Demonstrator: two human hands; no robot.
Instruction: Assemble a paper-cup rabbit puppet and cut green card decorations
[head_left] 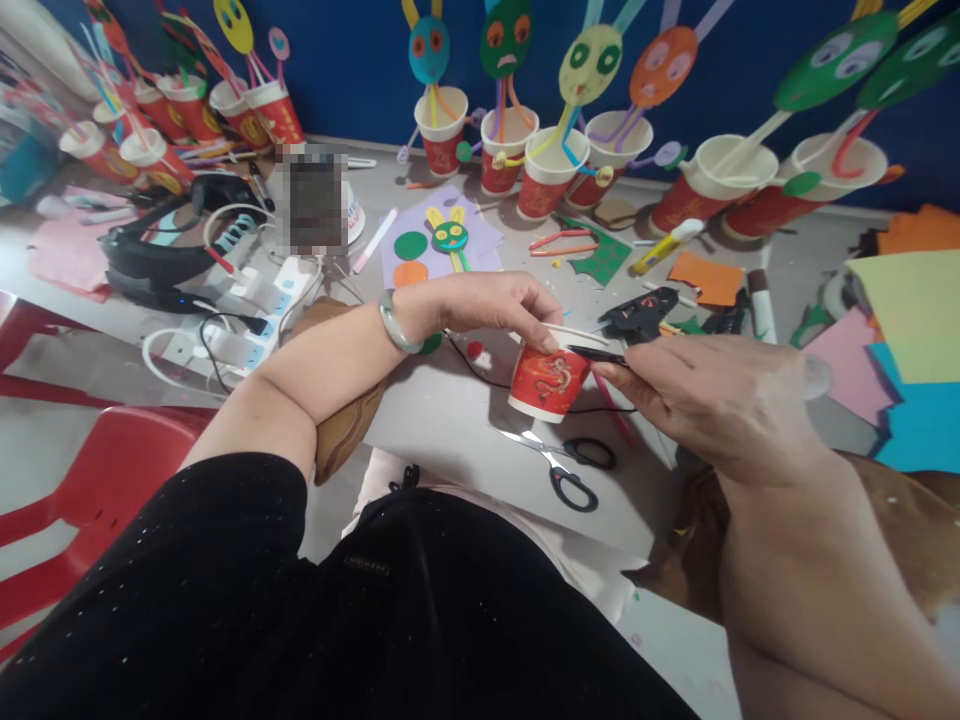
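Observation:
My left hand (525, 305) grips a red-and-white paper cup (553, 385) by its rim, thumb on the outer wall. A golden dragon-like figure decorates the cup's front. In my right hand (705, 400) is a slim black pen-like tool (596, 354), its tip touching or very near the cup's wall just under the rim. Whether it is a pen or a blade I cannot tell. Black-handled scissors (551, 465) lie spread on the table below the cup. A black glue gun (637, 315) lies behind my right hand.
Several paper cups with paper-faced figures (551, 165) line the blue wall. A power strip (259, 335) and cables lie at left, near a black headset-like device (165, 245). Coloured sheets (911, 315) are piled at right; a red chair (112, 480) stands at left.

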